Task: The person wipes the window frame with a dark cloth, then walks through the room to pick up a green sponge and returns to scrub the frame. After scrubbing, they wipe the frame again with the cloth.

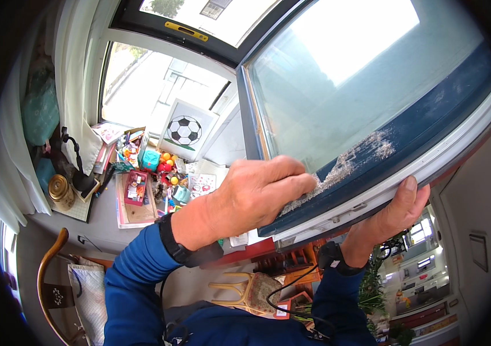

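Head view: the left hand [251, 190] is resting with curled fingers at grey flakes [346, 164] on the blue window sash [430, 108]; I cannot tell if it is pinching any. Right of it, the right hand [386, 219] is clasping the sash's white edge [459, 123]. Left of both, 1 football picture [184, 130] is standing behind toys [165, 166]; below, 1 label [282, 312] is showing, unreadable.

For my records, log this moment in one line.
left hand: curled at pale debris; right hand: gripping edge of window sash; sash: swung open
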The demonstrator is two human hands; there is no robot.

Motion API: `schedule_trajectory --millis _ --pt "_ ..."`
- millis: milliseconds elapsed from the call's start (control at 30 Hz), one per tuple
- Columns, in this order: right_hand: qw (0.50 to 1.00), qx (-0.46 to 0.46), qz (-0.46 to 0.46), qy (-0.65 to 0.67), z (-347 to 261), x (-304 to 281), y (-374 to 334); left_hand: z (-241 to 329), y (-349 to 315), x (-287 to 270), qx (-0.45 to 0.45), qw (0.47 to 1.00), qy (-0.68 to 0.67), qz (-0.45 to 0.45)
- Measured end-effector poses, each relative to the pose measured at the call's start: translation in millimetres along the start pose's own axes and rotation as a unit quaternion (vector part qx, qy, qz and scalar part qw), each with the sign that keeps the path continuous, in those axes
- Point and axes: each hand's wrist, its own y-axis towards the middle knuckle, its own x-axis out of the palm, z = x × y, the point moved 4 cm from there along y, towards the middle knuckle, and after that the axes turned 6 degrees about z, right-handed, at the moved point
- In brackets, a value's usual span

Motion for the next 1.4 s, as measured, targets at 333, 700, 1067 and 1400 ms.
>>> schedule_trajectory --millis 333,700,1067,1400 --pt "1.0 -0.022 -0.002 -0.003 1 1 1 5 -4 -1 0.013 0.999 0.005 0.033" --pt "1.0 -0.021 -0.01 -0.016 -3 -1 -1 9 -44 -15 -0.052 0.998 0.018 0.013" --pt "0.999 -0.025 -0.027 0.01 3 -4 -1 20 32 6 0.011 0.997 0.031 0.07" --pt "0.998 -0.015 -0.042 0.036 -2 -1 -4 22 47 5 0.003 0.997 0.001 0.083"
